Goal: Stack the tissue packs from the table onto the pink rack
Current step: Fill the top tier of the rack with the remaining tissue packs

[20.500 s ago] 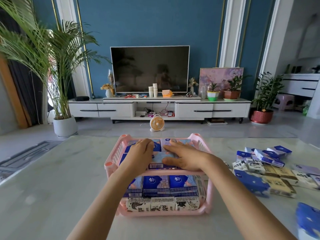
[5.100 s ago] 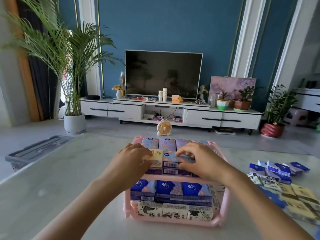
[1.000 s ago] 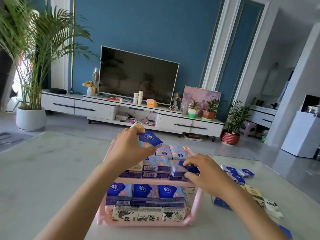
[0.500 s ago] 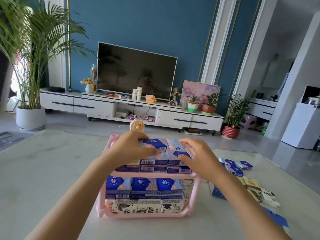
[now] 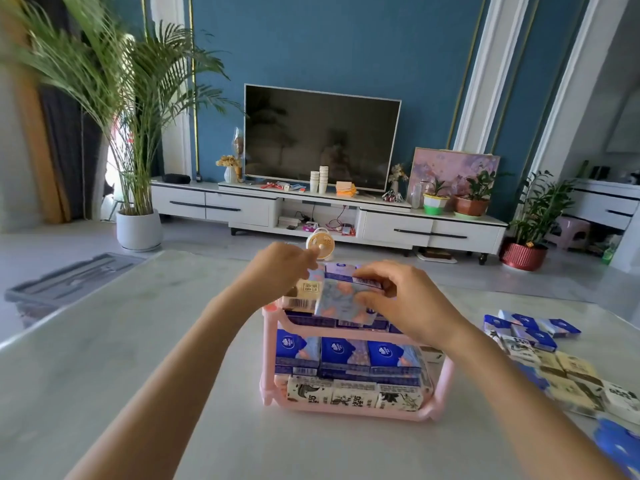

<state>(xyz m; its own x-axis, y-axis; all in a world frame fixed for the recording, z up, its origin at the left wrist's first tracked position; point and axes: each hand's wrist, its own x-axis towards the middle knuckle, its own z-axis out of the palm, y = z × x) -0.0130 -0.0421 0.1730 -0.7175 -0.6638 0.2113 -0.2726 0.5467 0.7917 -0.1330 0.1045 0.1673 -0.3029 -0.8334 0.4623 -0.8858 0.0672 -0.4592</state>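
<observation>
nearest, at the bottom of the frame, two bare forearms reach up from the lower edge toward the middle, over a pale marbled worktop (image 5: 114, 341). at the lower right of the frame a loose spread of tissue packs (image 5: 550, 362) lies flat on the worktop, blue ones toward the back, cream and black-and-white ones closer in, well apart from the hands. in the centre stands the pink rack (image 5: 346, 412), its lower shelf filled with a row of black-and-white packs under a row of blue packs (image 5: 346, 355). its upper shelf carries more packs, partly hidden by the hands. just above that top layer, the right hand (image 5: 403, 301) has its grip closed around a pale blue floral pack (image 5: 341, 301), thumb below and fingers over the far edge, the pack tilted with its near face toward the camera. the left hand (image 5: 277, 268) sits just left of it, its grip closed on a cream pack (image 5: 304, 294) with a printed code, which touches the floral pack; i cannot tell whether either pack rests on the stack. beyond the worktop, a small round fan (image 5: 320, 242) stands on the floor, then a white tv cabinet (image 5: 394, 225) and a dark television (image 5: 320, 136) against a blue wall, with a tall palm (image 5: 135, 109) at the upper left of the frame.
</observation>
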